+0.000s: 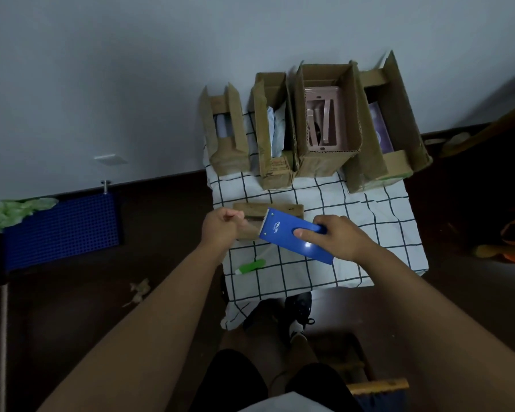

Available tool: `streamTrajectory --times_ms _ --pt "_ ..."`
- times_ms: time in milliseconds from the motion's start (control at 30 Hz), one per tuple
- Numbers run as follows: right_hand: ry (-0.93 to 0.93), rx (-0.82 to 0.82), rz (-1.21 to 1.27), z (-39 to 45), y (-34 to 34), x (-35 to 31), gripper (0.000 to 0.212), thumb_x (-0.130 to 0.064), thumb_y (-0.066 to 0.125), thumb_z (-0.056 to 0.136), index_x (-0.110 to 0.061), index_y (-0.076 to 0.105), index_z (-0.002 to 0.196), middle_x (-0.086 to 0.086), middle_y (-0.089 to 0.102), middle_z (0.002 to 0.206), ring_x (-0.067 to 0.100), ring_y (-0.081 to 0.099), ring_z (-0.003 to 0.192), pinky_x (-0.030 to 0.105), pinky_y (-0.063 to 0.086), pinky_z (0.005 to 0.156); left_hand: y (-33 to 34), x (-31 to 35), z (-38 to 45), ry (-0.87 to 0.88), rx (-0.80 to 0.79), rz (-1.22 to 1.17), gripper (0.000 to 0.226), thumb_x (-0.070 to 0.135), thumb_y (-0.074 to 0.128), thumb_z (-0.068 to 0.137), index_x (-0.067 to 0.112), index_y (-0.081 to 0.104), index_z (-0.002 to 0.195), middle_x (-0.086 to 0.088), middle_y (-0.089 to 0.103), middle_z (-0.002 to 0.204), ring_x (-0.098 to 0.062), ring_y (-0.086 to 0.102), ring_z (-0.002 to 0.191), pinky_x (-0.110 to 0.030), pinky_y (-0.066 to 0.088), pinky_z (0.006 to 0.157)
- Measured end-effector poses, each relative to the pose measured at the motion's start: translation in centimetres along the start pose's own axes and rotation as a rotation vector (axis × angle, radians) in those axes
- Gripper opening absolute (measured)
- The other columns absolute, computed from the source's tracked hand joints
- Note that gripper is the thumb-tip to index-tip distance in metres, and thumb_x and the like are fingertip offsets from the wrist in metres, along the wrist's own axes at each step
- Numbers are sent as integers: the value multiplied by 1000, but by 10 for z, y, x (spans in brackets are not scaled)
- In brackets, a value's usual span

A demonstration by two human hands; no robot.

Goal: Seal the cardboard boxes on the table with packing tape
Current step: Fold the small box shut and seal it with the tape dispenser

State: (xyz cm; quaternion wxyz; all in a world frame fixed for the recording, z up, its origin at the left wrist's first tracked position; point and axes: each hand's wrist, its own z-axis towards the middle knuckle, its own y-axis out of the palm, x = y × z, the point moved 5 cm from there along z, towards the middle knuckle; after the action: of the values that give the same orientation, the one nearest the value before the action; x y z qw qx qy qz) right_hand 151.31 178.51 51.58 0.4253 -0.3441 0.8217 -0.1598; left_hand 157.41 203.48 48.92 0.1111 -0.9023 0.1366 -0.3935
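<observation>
A blue tape dispenser (292, 236) is gripped by my right hand (336, 237) above the near part of the table, its toothed edge pointing left. My left hand (220, 226) is curled just left of that edge and seems to pinch the tape end over a small flat cardboard box (283, 209). Several open cardboard boxes stand in a row at the far end of the table: a small one (226, 135), a narrow one (272, 129), one (327, 117) holding a pink item and a large one (387, 123) holding a purple item.
A white cloth with a dark grid (324, 278) covers the table. A green and white marker (249, 266) lies near its left edge. A blue perforated crate (63, 230) sits on the dark floor at left. My shoes (298, 310) show below the table's near edge.
</observation>
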Motion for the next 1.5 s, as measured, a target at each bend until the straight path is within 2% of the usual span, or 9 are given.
streamTrajectory --times_ms 133,233,533,767,1000,1100,1300,1367,1500 --pt "72 -31 -59 1 -3 17 58 -73 60 81 -19 47 65 -1 48 58 16 47 54 29 32 55 -28 -7 11 -34 39 18 15 7 60 93 20 65 89 2 70 95 -7 64 87 -28 52 83" --pt "91 -32 -123 6 -4 18 58 -73 59 82 -18 51 67 1 53 61 17 51 56 30 34 54 -27 -7 11 5 10 30 11 10 60 93 19 65 92 1 70 96 -9 63 90 -26 49 78" --pt "58 13 -322 41 -13 3 55 -73 57 82 -20 51 68 2 56 64 17 56 62 30 34 52 -14 -20 26 -73 92 -75 14 16 59 96 9 67 106 -5 69 105 -17 62 95 -34 50 87" --pt "42 -49 -360 72 -11 3 55 -76 56 80 -22 54 71 4 57 70 20 56 67 31 37 55 -12 -34 41 -115 106 -82 7 19 61 95 21 67 92 4 64 91 -12 58 84 -28 49 78" --pt "31 -68 -394 100 -3 7 53 -79 57 77 -26 56 70 -1 54 68 12 52 65 29 32 53 -9 -45 47 -122 120 -151 13 9 60 94 18 68 88 0 64 80 -9 55 70 -23 48 67" --pt "58 -93 -416 110 3 12 51 -79 57 77 -27 55 73 -3 53 72 10 50 67 29 33 54 -5 -51 53 -131 142 -148 7 12 62 94 12 69 96 -2 66 81 -10 57 71 -26 50 71" --pt "72 -109 -448 122 16 18 52 -75 59 79 -25 50 81 -3 45 75 20 49 78 31 33 63 4 -67 62 -132 149 -148 7 12 61 94 15 67 92 -2 63 84 -14 57 78 -29 50 77" --pt "73 -117 -454 123 19 19 52 -75 59 79 -24 50 76 -3 45 75 19 47 77 32 32 62 7 -70 62 -138 148 -176 7 12 61 94 11 67 98 -3 63 87 -16 57 82 -31 51 80" --pt "65 -106 -446 125 21 19 47 -75 59 79 -29 49 71 -6 44 73 18 46 76 31 31 58 11 -74 61 -175 132 -289 6 11 59 96 13 64 93 -3 64 90 -19 60 89 -37 53 90"
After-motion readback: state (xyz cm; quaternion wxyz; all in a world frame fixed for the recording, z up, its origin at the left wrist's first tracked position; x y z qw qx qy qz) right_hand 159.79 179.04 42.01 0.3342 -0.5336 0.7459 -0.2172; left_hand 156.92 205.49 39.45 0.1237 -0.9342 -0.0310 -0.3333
